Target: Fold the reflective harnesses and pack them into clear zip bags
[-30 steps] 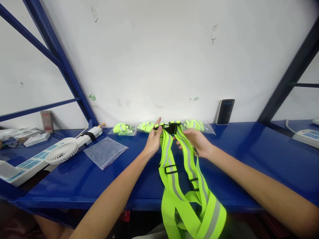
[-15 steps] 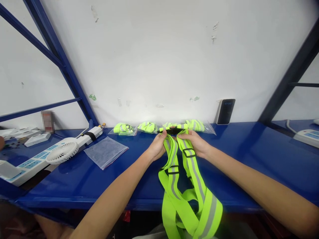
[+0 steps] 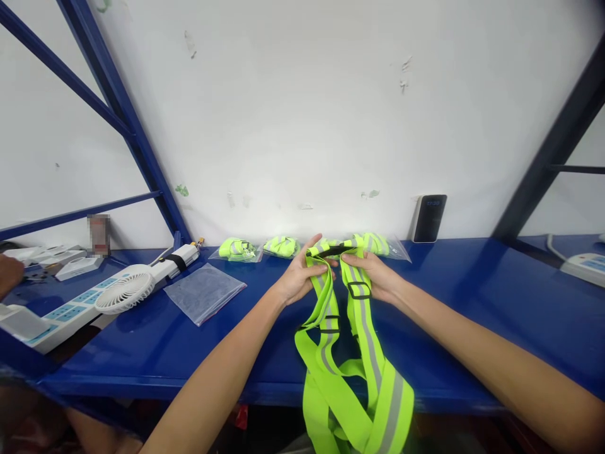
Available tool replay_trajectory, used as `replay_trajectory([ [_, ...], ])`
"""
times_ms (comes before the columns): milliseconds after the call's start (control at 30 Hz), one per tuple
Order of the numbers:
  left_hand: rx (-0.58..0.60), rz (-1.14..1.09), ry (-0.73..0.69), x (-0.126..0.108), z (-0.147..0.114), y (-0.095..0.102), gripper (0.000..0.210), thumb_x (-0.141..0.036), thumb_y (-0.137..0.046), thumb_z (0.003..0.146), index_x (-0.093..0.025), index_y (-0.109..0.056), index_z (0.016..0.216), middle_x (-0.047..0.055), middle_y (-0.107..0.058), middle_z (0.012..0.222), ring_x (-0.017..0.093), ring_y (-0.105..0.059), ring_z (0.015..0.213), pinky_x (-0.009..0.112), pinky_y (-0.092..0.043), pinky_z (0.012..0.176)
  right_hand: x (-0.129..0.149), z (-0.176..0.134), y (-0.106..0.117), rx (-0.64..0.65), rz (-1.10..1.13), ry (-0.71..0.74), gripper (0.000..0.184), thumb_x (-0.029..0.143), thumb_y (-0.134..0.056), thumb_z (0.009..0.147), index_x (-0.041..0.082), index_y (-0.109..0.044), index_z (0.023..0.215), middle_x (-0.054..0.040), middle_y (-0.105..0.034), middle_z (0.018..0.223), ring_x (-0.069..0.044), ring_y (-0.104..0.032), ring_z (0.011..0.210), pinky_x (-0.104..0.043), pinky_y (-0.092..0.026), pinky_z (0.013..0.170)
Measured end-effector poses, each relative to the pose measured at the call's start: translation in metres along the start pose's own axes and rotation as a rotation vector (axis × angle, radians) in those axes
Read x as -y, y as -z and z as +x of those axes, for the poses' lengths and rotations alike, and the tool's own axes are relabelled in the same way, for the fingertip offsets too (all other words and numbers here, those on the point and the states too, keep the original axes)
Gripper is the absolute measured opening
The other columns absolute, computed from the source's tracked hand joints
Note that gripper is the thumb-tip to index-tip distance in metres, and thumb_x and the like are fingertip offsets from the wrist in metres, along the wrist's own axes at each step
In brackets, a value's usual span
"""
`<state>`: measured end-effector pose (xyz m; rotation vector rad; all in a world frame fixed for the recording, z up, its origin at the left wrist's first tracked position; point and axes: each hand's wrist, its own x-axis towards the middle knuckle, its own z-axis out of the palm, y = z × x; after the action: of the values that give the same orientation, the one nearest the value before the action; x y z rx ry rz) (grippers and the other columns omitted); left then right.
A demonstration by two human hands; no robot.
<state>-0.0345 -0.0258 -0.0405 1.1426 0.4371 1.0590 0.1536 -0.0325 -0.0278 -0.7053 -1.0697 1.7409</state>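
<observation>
A neon yellow-green reflective strap vest with grey stripes and black slide buckles hangs from my two hands, its lower loops dropping past the table's front edge. My left hand has its thumb pressed on the left strap near the top, with the index finger stretched upward. On the other side, my right hand pinches the right strap, thumb on top. Between them runs a short striped band with a black part, partly hidden by the straps. A flat clear zip bag lies on the table left of my left hand.
Clear bags with folded neon straps lie along the wall, some behind my hands. A phone-like device leans at right. To the left are a white fan, a power strip and another person's hand. Blue frame posts flank the table.
My left hand has shifted its grip: its index finger now points up and the thumb lies across the strap. The right hand keeps its hold. The view has moved slightly.
</observation>
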Motion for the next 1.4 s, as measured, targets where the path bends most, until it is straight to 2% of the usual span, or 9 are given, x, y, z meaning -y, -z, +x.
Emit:
replay_trajectory([
  [100,-0.144,0.033,-0.032,0.005,0.006,0.004,0.09,-0.014,-0.082,0.064,-0.02,-0.043,0.144,0.003,-0.071,0.084,0.015,-0.067,0.078,0.03,-0.049,0.082,0.001,0.0,0.0,-0.021,0.018,0.001,0.018,0.011,-0.07,0.079,0.017,-0.07,0.096,-0.0039,-0.075,0.08,-0.017,-0.072,0.07,-0.028,-0.058,0.069],
  [200,-0.248,0.032,-0.067,0.008,0.01,0.007,0.082,-0.011,-0.084,0.058,-0.021,-0.054,0.134,0.0,-0.07,0.085,0.014,-0.066,0.081,0.027,-0.049,0.082,0.001,0.001,0.001,0.003,0.05,-0.01,0.024,0.006,-0.067,0.078,0.019,-0.068,0.099,-0.0029,-0.075,0.086,-0.016,-0.071,0.072,-0.026,-0.057,0.07],
  [433,-0.309,0.125,-0.102,0.017,0.016,0.013,0.074,-0.012,-0.083,0.057,-0.02,-0.06,0.127,0.002,-0.071,0.092,0.017,-0.066,0.087,0.031,-0.049,0.086,-0.004,0.004,0.005,-0.064,-0.011,0.038,0.039,0.008,-0.073,0.074,0.021,-0.066,0.11,-0.0018,-0.073,0.081,-0.017,-0.071,0.073,-0.026,-0.056,0.062],
  [667,-0.511,0.262,-0.289,0.028,0.021,0.022,0.071,-0.016,-0.084,0.057,-0.017,-0.062,0.124,0.003,-0.07,0.097,0.02,-0.064,0.099,0.03,-0.047,0.091,-0.013,0.006,0.002,-0.151,-0.172,0.131,0.039,0.012,-0.077,0.07,0.021,-0.064,0.105,-0.0004,-0.072,0.074,-0.019,-0.07,0.067,-0.033,-0.058,0.067],
  [800,-0.439,0.17,-0.189,0.029,0.019,0.016,0.059,-0.017,-0.08,0.061,-0.017,-0.062,0.117,0.004,-0.069,0.096,0.019,-0.064,0.091,0.033,-0.048,0.088,-0.017,0.007,0.002,-0.165,-0.17,0.146,0.032,0.013,-0.08,0.065,0.019,-0.066,0.094,-0.0023,-0.074,0.084,-0.02,-0.071,0.077,-0.031,-0.057,0.072],
  [933,-0.357,0.066,-0.098,0.025,0.015,0.007,0.063,-0.01,-0.075,0.059,-0.02,-0.059,0.119,0.001,-0.067,0.088,0.016,-0.063,0.079,0.031,-0.048,0.08,-0.015,0.007,0.003,-0.141,-0.106,0.134,0.034,0.013,-0.082,0.063,0.019,-0.067,0.093,-0.0013,-0.074,0.081,-0.019,-0.07,0.077,-0.029,-0.055,0.073],
  [1100,-0.119,0.051,-0.014,0.017,0.008,0.002,0.059,-0.009,-0.073,0.059,-0.02,-0.062,0.116,0.001,-0.067,0.083,0.016,-0.062,0.074,0.03,-0.047,0.074,-0.006,0.001,0.0,0.034,-0.028,0.071,0.029,0.012,-0.077,0.068,0.02,-0.066,0.094,-0.0001,-0.072,0.076,-0.016,-0.067,0.067,-0.029,-0.054,0.067],
  [1233,0.053,0.017,0.057,0.011,0.0,-0.001,0.067,-0.012,-0.073,0.06,-0.022,-0.06,0.126,0.003,-0.067,0.083,0.017,-0.062,0.072,0.032,-0.047,0.073,-0.001,-0.006,-0.003,0.15,-0.037,-0.016,0.039,0.01,-0.071,0.07,0.021,-0.063,0.106,-0.0012,-0.072,0.081,-0.017,-0.067,0.069,-0.032,-0.055,0.066],
  [1400,0.188,0.018,0.159,0.005,-0.009,0.003,0.083,-0.015,-0.071,0.065,-0.032,-0.045,0.142,0.001,-0.068,0.081,0.018,-0.064,0.071,0.034,-0.048,0.073,-0.006,-0.008,-0.004,0.135,-0.115,-0.003,0.037,0.015,-0.07,0.072,0.024,-0.057,0.105,0.0019,-0.069,0.073,-0.02,-0.069,0.066,-0.037,-0.057,0.066],
])
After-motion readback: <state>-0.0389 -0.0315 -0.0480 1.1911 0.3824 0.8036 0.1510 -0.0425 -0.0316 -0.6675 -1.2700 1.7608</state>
